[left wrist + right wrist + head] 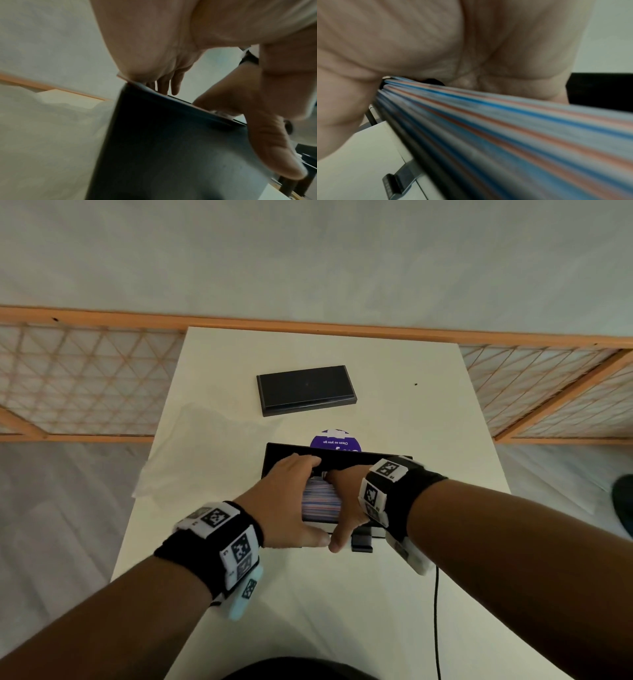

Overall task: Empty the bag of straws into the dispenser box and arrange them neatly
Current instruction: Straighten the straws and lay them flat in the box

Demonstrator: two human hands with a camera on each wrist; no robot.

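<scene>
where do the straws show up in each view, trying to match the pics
Head: the straws lie in the dispenser box at centre, between the left hand and the right hand.
Left wrist: not visible; only the box's dark outer wall.
Right wrist: the blurred striped bundle fills the centre and lower right.
Shared landmark: the black box, at right edge there.

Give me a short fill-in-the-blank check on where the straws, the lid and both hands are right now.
1. The striped blue, red and white straws lie inside the black ____ box.
2. The flat black rectangular lid lies on the white table, ____ the box as the person sees it.
3. The left hand and right hand meet at their ____.

Missing words: dispenser; beyond; thumbs
</scene>
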